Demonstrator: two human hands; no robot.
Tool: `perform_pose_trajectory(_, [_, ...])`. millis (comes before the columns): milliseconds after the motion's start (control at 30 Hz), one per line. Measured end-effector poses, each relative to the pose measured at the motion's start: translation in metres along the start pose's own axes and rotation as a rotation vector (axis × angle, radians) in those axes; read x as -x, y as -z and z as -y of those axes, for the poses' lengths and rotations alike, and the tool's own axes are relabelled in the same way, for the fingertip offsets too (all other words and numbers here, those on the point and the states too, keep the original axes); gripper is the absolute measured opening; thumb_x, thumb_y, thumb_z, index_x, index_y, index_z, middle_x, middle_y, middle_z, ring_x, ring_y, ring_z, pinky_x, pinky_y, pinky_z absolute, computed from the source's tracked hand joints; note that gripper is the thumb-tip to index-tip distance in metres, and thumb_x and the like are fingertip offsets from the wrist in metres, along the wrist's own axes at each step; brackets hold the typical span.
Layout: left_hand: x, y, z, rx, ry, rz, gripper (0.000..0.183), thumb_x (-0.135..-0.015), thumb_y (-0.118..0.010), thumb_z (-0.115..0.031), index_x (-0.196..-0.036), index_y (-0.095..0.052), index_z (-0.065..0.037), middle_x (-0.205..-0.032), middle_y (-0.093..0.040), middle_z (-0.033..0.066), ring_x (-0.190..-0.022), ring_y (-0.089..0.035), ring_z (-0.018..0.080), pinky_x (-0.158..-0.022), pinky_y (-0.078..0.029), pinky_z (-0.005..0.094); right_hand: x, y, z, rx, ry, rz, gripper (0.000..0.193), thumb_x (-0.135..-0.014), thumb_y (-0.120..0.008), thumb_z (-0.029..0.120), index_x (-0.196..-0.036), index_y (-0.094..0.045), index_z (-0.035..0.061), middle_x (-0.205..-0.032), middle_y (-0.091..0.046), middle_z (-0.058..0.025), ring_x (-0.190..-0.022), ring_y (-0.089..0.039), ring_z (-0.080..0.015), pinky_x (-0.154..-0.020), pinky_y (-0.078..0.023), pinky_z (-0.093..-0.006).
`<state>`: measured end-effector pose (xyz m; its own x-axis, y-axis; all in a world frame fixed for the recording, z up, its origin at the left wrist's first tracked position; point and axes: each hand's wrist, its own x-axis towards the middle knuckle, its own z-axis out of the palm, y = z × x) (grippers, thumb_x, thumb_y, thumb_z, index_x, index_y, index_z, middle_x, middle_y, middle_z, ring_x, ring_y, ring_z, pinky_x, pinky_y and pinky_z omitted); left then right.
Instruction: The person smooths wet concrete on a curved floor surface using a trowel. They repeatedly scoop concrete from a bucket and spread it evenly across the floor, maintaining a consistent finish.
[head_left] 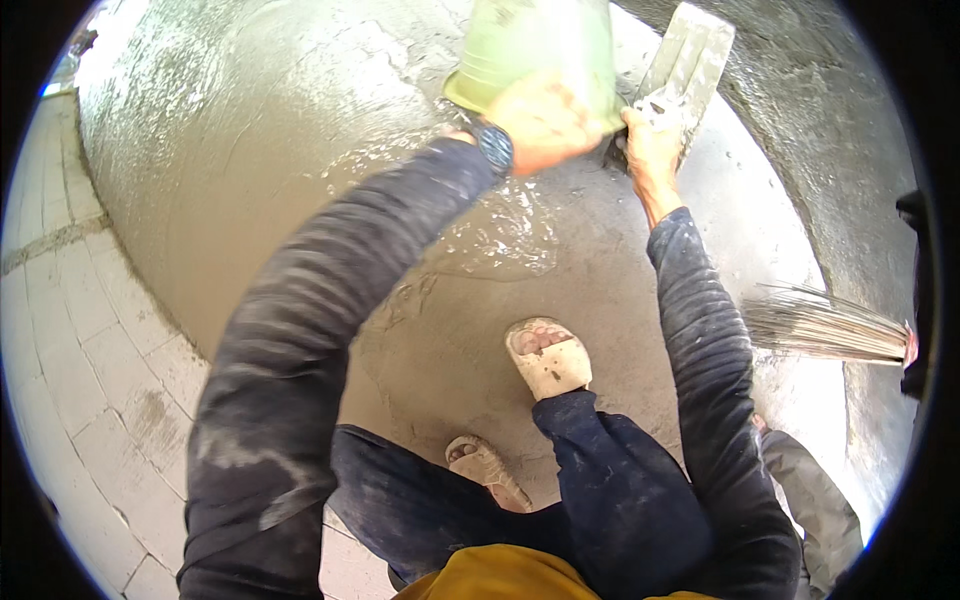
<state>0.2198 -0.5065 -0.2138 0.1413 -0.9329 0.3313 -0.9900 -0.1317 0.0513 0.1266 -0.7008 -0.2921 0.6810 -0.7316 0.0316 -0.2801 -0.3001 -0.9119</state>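
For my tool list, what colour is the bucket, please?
The bucket is pale green, seen best in the head view.

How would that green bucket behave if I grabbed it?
The bucket is probably light for its size: it looks like plastic. It may feel slippery, with water splashed just below it. Laid on its side, it could roll, being round.

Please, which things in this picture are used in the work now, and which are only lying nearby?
Seems part of the work:
bucket, left hand at its rim
trowel, in the right hand
water on the grey floor

Seems just lying nearby:
broom, on the right, touched by neither hand
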Motion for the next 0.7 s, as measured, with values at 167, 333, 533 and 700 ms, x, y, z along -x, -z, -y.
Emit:
perform_pose_trajectory(167, [0.008,0.015,0.019,-0.219,-0.125,0.088,0.021,-0.091,-0.061,-0.024,-0.109,-0.068,-0.018,-0.105,-0.07,0.0053,-0.103,-0.066,0.0242,-0.092,-0.047,0.0429,-0.005,0.004,0.026,0.092,0.062,-0.027,0.044,-0.082,-0.073,0.021,-0.116,-0.064,-0.004,-0.092,-0.071,-0.0156,-0.081,-0.068,-0.0282,-0.077,-0.056,-0.0417])
perform_pose_trajectory(333, [-0.006,0.008,0.028,-0.11,-0.038,0.245,0.018,-0.086,-0.065,-0.017,-0.103,-0.07,-0.018,-0.099,-0.072,0.0092,-0.097,-0.07,0.0255,-0.087,-0.052,0.043,-0.01,-0.006,0.033,0.103,-0.143,0.162,0.052,-0.093,-0.064,0.033,-0.129,-0.058,-0.0031,-0.11,-0.07,-0.0282,-0.105,-0.067,-0.0402,-0.096,-0.051,-0.0495])
perform_pose_trajectory(533, [-0.005,0.06,0.116,0.049,0.407,-0.275,0.026,-0.084,-0.068,-0.019,-0.107,-0.074,-0.008,-0.086,-0.073,0.016,-0.077,-0.069,0.0371,-0.074,-0.056,0.044,0.013,0.059,0.041,0.092,0.049,0.057,0.054,-0.101,-0.059,0.043,-0.129,-0.058,-0.0033,-0.115,-0.071,-0.0248,-0.111,-0.066,-0.0393,-0.098,-0.05,-0.0484])
perform_pose_trajectory(700, [0.021,0.107,0.14,0.269,0.797,-0.2,0.028,-0.082,-0.068,-0.024,-0.102,-0.071,-0.005,-0.077,-0.068,0.0178,-0.073,-0.067,0.0314,-0.072,-0.053,0.042,0.07,0.088,0.052,0.692,0.053,0.382,0.048,-0.103,-0.057,0.045,-0.126,-0.061,0.0034,-0.117,-0.071,-0.0215,-0.095,-0.072,-0.0415,-0.082,-0.056,-0.0505])
